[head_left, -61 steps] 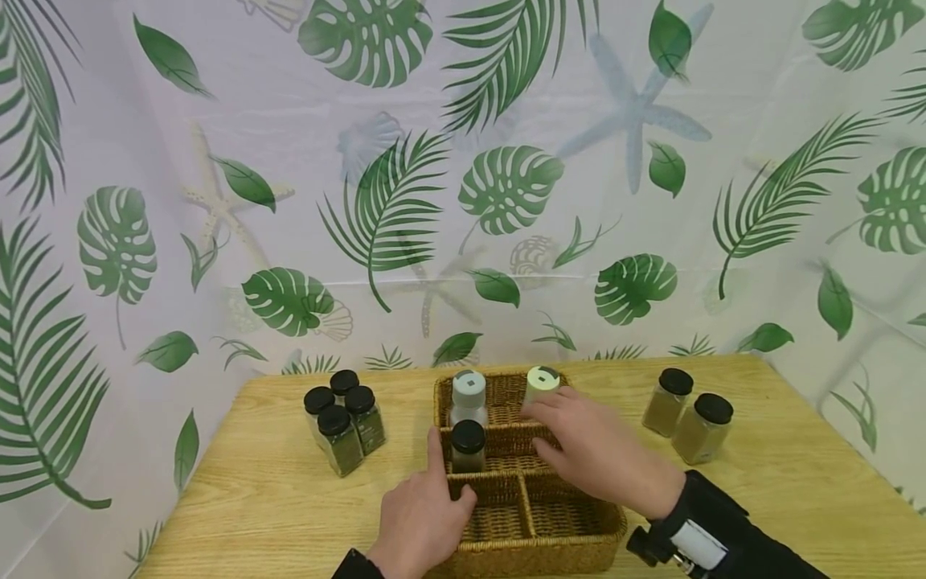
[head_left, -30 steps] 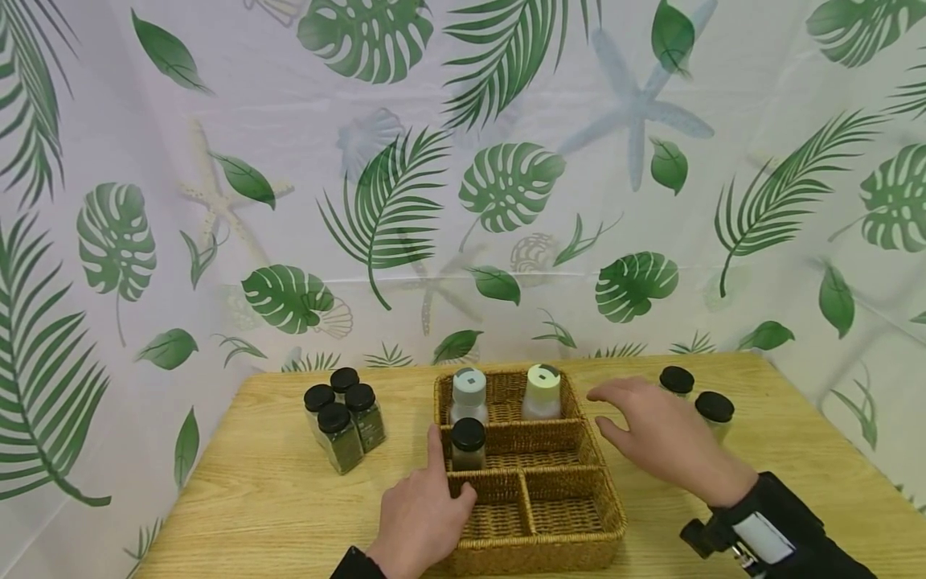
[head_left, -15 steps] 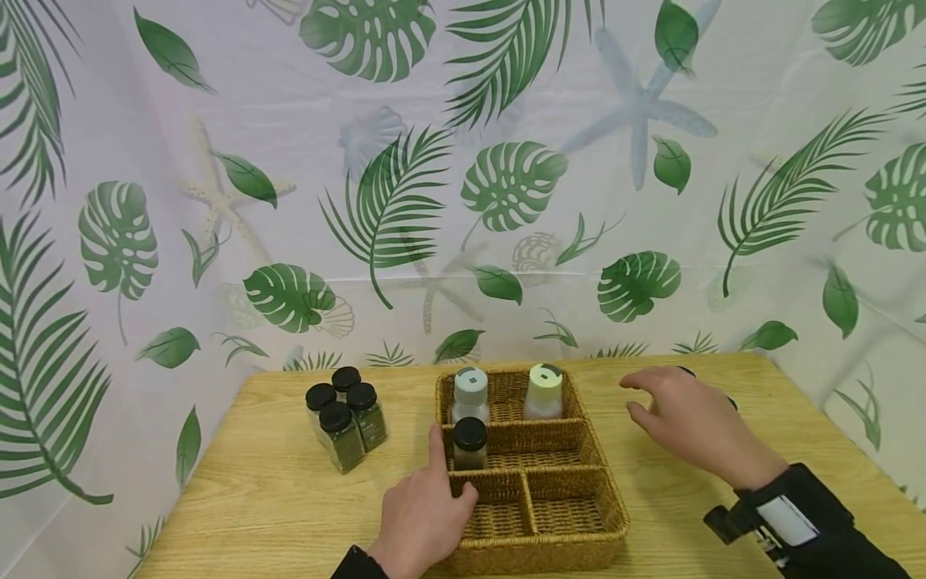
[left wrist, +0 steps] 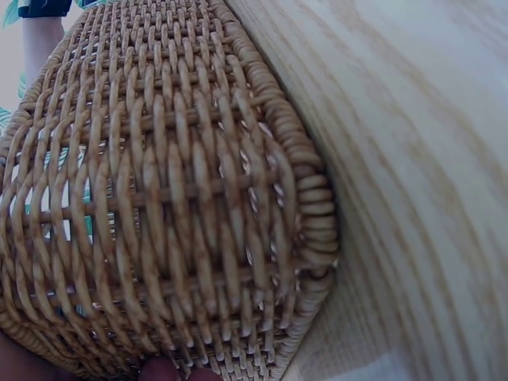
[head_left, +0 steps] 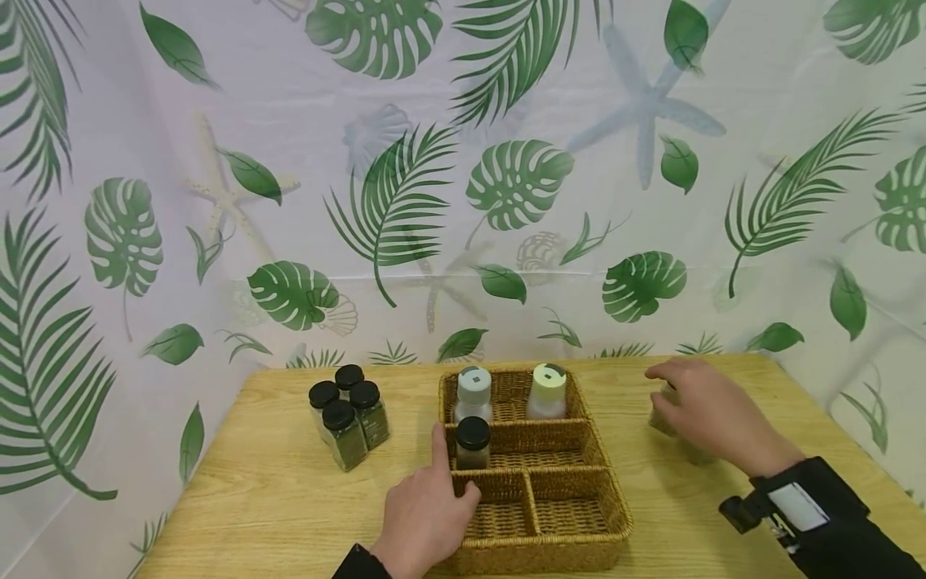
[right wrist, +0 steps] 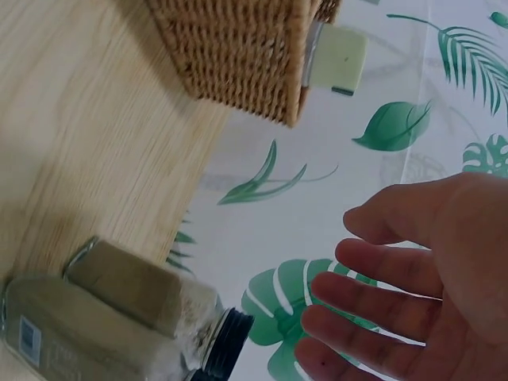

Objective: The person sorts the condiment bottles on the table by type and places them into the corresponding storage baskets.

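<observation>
A brown wicker basket [head_left: 550, 555] with compartments stands on the table. My left hand [head_left: 427, 515] grips its left wall, index finger straight along the side and thumb over the rim. In the left wrist view, fingertips [left wrist: 159, 369] rest against the weave. My right hand [head_left: 712, 414] is over two spice jars at the right, hiding most of them. The right wrist view shows that hand with fingers spread, apart from the black-lidded jars [right wrist: 139, 290]. Inside the basket are a white-lidded bottle [head_left: 473, 390], a yellow-green-lidded bottle [head_left: 547, 394] and a black-lidded jar [head_left: 473, 450].
Several black-lidded spice jars [head_left: 346, 442] stand close together on the wooden table [head_left: 246, 498], left of the basket. A leaf-printed cloth [head_left: 434, 201] hangs behind the table's back edge.
My right hand has moved from the yellow-green-lidded bottle in the basket rightward to the two jars. The left hand stays on the basket's wall.
</observation>
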Motion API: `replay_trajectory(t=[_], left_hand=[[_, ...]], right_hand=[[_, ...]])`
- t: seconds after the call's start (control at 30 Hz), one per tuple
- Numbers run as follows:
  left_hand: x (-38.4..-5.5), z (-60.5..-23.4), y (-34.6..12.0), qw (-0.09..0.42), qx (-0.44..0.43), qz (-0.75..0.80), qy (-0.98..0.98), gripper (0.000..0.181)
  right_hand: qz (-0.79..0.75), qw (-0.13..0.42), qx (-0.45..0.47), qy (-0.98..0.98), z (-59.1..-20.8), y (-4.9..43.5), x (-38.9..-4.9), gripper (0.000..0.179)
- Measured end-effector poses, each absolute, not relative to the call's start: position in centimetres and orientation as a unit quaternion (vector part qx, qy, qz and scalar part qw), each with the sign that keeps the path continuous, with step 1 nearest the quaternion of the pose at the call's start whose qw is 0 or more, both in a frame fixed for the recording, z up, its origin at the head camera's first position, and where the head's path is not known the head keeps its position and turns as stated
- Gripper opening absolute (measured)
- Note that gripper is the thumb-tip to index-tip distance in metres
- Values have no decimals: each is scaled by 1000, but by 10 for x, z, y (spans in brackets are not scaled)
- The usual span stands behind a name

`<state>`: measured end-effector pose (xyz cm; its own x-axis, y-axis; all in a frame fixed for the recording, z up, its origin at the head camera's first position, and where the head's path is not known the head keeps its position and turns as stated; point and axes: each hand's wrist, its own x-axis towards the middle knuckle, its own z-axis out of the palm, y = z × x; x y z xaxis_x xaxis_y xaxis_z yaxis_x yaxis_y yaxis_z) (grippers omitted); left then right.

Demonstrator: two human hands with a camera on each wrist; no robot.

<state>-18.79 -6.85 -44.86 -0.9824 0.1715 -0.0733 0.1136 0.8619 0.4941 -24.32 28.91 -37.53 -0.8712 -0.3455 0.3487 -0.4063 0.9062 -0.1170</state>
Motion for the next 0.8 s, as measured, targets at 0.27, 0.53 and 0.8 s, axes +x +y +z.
replay_trajectory(t=[0.27,0.53,0.8], left_hand=[[-188,-448,-69,56,74,250,964,85],[-189,-448,-71,60,73,250,964,84],[-188,-448,-70,61,70,245,965,84]], right_hand=[[86,169,187,-964,-378,298,-249,27],[76,166,184,-966,-382,306,-258,28],[64,163,177,-969,-387,313,-262,30]])
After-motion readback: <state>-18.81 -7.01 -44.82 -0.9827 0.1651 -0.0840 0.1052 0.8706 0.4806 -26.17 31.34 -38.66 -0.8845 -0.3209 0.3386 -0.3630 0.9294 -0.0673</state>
